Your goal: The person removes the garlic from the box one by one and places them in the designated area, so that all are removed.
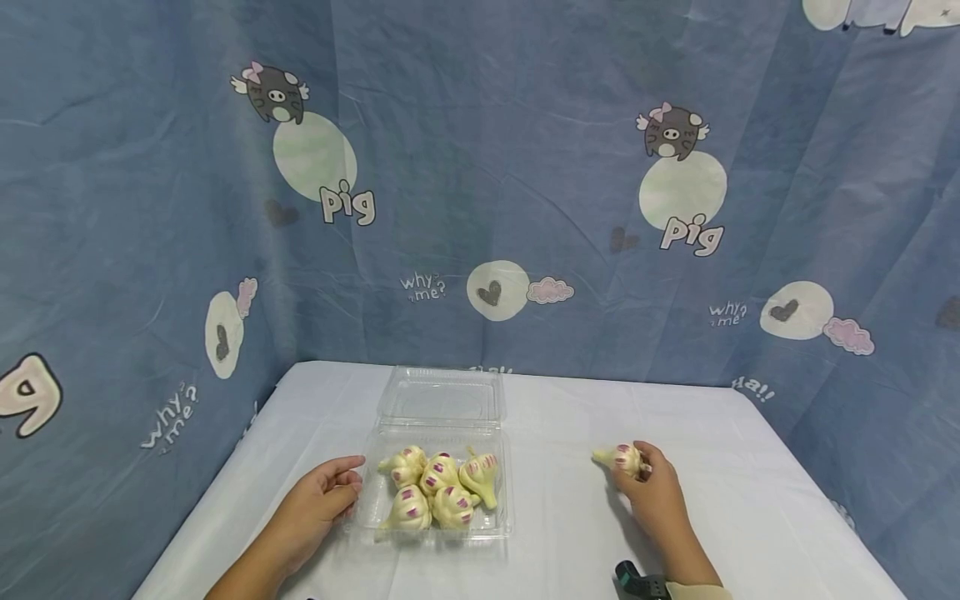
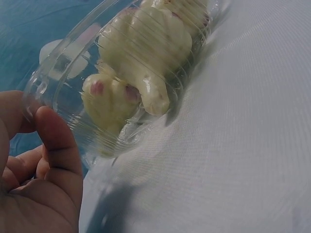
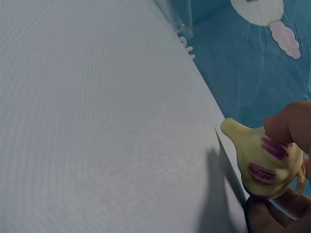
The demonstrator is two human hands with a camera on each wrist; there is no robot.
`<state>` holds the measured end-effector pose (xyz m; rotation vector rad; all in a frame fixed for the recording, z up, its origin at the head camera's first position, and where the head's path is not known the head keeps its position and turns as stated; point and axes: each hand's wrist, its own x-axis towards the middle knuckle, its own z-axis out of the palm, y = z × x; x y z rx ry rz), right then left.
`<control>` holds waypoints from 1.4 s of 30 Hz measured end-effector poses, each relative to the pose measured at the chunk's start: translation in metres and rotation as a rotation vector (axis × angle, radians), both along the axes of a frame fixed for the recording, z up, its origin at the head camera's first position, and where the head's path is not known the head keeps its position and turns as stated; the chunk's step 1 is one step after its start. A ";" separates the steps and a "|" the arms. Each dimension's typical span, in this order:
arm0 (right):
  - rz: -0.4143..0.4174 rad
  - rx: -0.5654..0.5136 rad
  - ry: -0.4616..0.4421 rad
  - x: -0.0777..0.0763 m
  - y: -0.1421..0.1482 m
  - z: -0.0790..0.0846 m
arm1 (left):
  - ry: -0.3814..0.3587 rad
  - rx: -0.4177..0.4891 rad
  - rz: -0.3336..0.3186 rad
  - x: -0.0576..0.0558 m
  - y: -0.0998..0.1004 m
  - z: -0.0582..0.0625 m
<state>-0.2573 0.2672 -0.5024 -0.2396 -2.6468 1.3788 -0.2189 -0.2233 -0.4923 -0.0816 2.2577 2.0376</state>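
A clear plastic clamshell box [image 1: 504, 500] lies on the table with its lid [image 1: 442, 398] folded back. Inside it sit several garlic bulbs [image 1: 439, 475], cream with purple marks. My left hand [image 1: 315, 512] is at the box's left side; in the left wrist view its thumb and index finger pinch the clear rim [image 2: 33, 97]. To the right of the box, my right hand [image 1: 660, 492] grips another garlic bulb [image 3: 265, 160] between thumb and fingers. That bulb's stem points left, and a shadow falls on the cloth beneath it.
White cloth [image 1: 555, 533] covers the table. A blue curtain [image 1: 480, 167] printed with pigs and words hangs behind the table and along both sides. A dark strap [image 1: 643, 582] circles the right wrist.
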 end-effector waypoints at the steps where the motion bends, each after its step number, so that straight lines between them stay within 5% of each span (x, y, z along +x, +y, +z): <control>1: -0.005 0.005 -0.004 0.000 0.001 -0.001 | -0.002 0.002 0.001 0.000 0.000 0.000; 42: 0.015 0.023 -0.030 0.001 0.006 -0.002 | -0.022 -0.003 0.006 -0.001 0.000 0.002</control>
